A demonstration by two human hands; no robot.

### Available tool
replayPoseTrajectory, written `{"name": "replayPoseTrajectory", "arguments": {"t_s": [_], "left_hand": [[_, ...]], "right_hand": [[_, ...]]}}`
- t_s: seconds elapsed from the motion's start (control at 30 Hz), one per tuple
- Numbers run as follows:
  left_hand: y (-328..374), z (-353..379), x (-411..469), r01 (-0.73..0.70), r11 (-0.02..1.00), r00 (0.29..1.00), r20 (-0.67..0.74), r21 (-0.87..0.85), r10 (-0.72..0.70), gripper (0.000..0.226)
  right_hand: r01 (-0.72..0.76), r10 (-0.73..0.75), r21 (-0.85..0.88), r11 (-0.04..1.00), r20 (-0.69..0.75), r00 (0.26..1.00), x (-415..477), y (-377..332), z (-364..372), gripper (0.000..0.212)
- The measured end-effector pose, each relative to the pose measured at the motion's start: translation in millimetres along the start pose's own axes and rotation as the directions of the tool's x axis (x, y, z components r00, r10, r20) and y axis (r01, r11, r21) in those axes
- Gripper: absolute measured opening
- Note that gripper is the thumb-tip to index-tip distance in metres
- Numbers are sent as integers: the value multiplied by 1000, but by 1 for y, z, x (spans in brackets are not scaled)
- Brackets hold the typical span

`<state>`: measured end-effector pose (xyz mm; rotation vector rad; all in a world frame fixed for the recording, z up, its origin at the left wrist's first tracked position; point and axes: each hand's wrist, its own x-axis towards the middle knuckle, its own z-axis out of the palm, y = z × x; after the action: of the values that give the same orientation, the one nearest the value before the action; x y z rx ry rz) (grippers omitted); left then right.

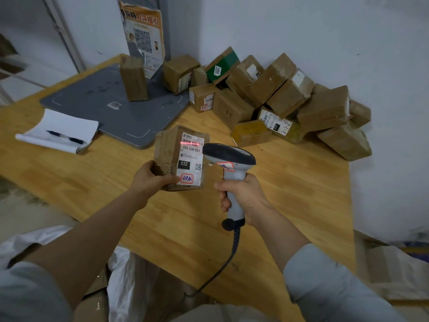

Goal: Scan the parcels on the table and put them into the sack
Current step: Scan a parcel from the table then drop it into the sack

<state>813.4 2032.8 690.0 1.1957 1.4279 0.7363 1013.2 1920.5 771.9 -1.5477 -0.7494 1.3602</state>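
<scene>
Over the table (290, 182), the parcel (166, 149) is held in the left hand (149, 177), which grasps its near left corner, thumb reaching the lower edge of the label (191, 156). Just right of that hand, the right hand (246, 196) is clenched round the handle of the scanner (228, 155). The scanner's head sits just beside the label, and a red line (189, 143) crosses the barcode. Beyond the right hand, a pile of parcels (285, 98) lies against the wall. Beyond the left hand are a grey platform (104, 105) bearing one upright box (134, 77) and a notepad (62, 126) with a pen (65, 137). Under the left forearm lies the white sack (120, 270).
</scene>
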Motion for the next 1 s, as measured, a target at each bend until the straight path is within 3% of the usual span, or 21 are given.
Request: {"name": "replayPoseTrajectory", "arguments": {"t_s": [0.53, 0.73, 0.87, 1.0], "left_hand": [[-5, -17, -15, 1, 999, 997, -77, -46, -4, 68], [-21, -43, -30, 52, 987, 978, -192, -154, -81, 59], [-47, -81, -54, 66, 957, 915, -366, -284, -171, 51], [-85, -127, -88, 77, 917, 771, -560, -392, -304, 60]], "right_hand": [[12, -12, 10, 1000, 87, 996, -1, -3, 19, 22], [-1, 1, -3, 1000, 195, 981, -1, 2, 40, 15], [-52, 63, -47, 998, 274, 960, 1, 12, 70, 12], [-103, 129, -88, 991, 380, 916, -1, 25, 108, 11]]}}
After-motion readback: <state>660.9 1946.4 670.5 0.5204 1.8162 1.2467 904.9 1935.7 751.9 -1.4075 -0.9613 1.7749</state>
